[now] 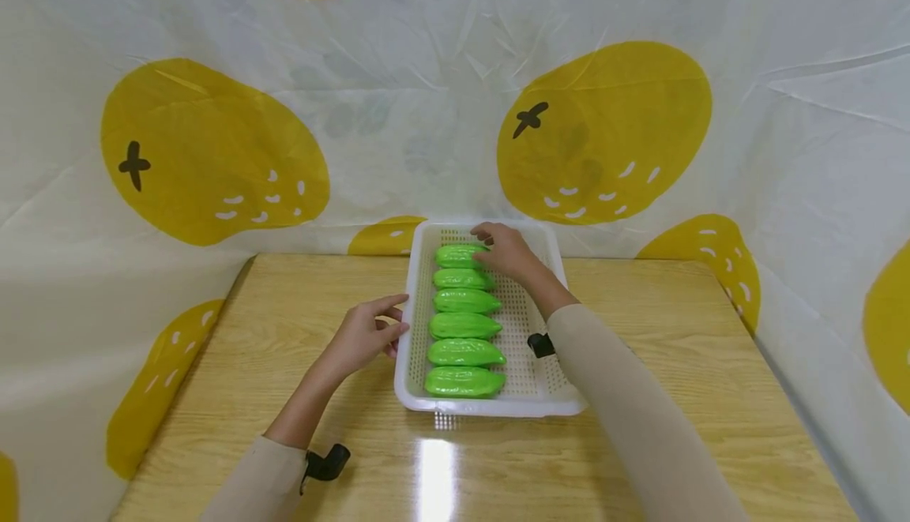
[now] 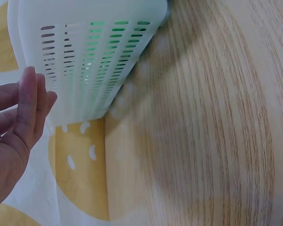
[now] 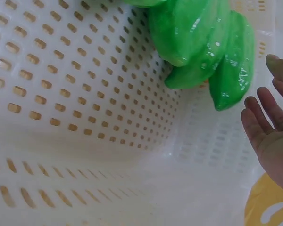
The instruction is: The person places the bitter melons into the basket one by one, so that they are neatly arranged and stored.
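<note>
A white perforated plastic basket holds several glossy green, elongated vegetable-like pieces with pointed ends, lined up in a column along its left half. Over the basket's far end is my right hand, beside the farthest green piece. In the right wrist view its loosely bent fingers are spread, with a gap between them and that piece, and nothing is in its grasp. My left hand is at the basket's left rim, fingertips right by the edge. From the left wrist, its extended fingers overlap the slotted side wall.
The basket stands toward the back of a wooden table. A white cloth with yellow fruit prints hangs behind and at both sides. Black wrist cameras are strapped on over beige sleeves.
</note>
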### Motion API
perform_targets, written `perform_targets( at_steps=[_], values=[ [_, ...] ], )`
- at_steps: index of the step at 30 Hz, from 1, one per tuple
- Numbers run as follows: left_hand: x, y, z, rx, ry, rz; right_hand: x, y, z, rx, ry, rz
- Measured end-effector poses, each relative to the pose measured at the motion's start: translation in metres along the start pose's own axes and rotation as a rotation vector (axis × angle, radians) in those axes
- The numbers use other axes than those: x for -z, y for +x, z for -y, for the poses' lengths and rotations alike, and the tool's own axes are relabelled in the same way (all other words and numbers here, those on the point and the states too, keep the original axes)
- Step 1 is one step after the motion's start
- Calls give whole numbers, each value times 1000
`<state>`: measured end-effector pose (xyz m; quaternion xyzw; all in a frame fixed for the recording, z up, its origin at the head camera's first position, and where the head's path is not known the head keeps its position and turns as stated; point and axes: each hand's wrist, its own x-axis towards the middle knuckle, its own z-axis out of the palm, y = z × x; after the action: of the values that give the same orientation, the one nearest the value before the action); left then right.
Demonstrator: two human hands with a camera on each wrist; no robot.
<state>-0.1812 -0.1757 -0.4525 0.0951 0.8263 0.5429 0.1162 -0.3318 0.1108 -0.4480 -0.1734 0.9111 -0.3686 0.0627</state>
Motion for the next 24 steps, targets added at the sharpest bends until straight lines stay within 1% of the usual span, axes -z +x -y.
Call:
perform_targets(
  at_steps=[6, 11, 14, 17, 19, 21, 24],
  values=[
    [1, -1, 1, -1, 1, -8, 13, -4, 11, 28, 6, -8],
    [2, -2, 3, -9, 8, -17, 29, -8, 18, 57, 26, -59],
    [2, -4, 4, -14, 22, -24, 42, -14, 22, 78, 48, -88],
    [1, -5, 7, -11, 31, -30, 60, -25, 25, 95, 47, -114],
    [1, -5, 8, -22, 48, -36, 73, -33, 27, 97, 31, -130],
    [3, -5, 9, -43, 77, -48, 86, -43, 27, 100, 20, -148],
    [9, -5, 8, -90, 145, -75, 104, -59, 23, 99, 1, -165]
  ],
)
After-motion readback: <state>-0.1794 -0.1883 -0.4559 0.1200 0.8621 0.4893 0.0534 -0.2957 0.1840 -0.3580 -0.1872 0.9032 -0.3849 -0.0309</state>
